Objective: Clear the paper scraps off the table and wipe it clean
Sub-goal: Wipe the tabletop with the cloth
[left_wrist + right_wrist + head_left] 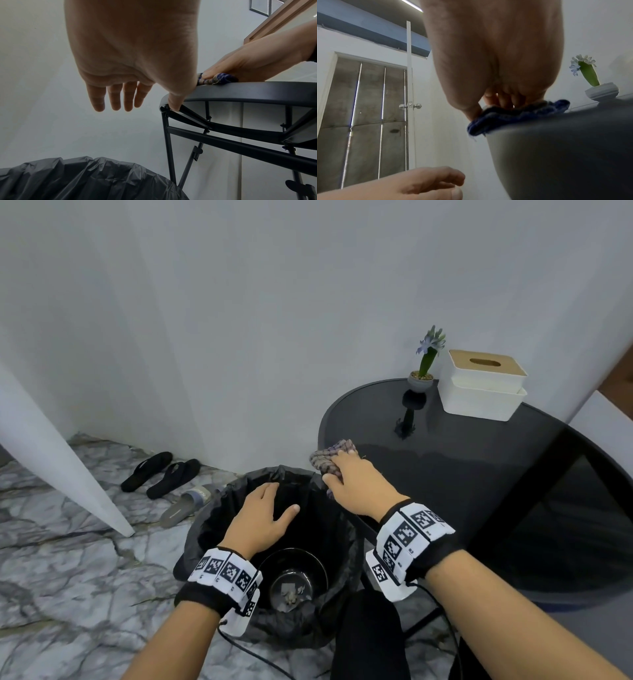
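A dark round table (479, 474) stands at the right, and a bin lined with a black bag (219, 508) sits on the floor against its left edge. My right hand (342, 470) presses a bunched blue-and-grey cloth (325, 455) onto the table's left rim, part of the cloth hanging over the edge. From below, the cloth (513, 116) lies under the fingers (503, 100), which rest on top of it. My left hand (270, 508) hovers open, palm down, over the bin mouth just below the rim. Paper scraps (291, 594) lie at the bin's bottom.
A small potted flower (420, 381) and a white tissue box (483, 385) stand at the table's far side by the wall. Black and grey slippers (161, 474) lie on the marble floor left of the bin. A white door edge (68, 467) juts in at the left.
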Tool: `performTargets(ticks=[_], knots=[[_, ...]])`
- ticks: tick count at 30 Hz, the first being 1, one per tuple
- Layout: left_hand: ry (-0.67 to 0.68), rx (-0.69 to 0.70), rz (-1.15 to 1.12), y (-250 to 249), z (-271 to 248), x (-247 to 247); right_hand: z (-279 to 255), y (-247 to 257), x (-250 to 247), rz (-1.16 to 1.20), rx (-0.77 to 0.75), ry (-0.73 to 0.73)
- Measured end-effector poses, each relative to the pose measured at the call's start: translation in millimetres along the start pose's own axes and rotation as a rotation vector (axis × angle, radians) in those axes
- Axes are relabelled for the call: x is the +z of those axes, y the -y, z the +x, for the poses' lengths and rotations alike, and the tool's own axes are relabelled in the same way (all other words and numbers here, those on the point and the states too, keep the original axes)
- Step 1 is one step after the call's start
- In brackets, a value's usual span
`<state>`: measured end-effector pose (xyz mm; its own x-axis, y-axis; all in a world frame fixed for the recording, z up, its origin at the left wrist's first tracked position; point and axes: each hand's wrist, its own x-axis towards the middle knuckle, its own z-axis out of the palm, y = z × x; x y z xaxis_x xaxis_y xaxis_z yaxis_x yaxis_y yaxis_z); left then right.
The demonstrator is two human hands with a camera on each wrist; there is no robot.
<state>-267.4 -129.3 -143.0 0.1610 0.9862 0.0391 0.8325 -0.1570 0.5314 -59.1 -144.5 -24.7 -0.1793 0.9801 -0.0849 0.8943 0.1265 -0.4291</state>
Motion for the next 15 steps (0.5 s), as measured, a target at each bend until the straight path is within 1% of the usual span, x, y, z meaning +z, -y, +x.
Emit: performTargets(ticks=[3,5,6,8,9,12,15], knots=[[0.000,0.002,-0.012,-0.3,1.0,3.2,-2.9,-3.0,-7.1,0.021,0.053,-0.010],[-0.003,0.008,-0.015,-0.2,2.1,3.3,-1.4,-1.1,-8.8,-0.052,0.084,-0.034],[-0.004,0.011,-0.019,-0.6,2.5,3.4,0.6,-0.6,-7.0,-0.123,0.068,-0.035],[-0.013,0.019,-0.027,-2.5,4.5,3.1,9.6,-2.5,2.5,-0.231,-0.017,-0.029],[-0.018,0.026,-0.028,-4.6,6.0,2.7,14.9,-4.4,8.0,-0.223,-0.039,-0.016],[-0.024,0.040,-0.028,-12.6,9.9,1.5,29.1,-12.2,15.8,-0.189,-0.030,0.030],[-0.021,0.052,-0.042,-23.2,12.5,0.1,37.4,-18.8,10.5,-0.200,0.045,0.015]])
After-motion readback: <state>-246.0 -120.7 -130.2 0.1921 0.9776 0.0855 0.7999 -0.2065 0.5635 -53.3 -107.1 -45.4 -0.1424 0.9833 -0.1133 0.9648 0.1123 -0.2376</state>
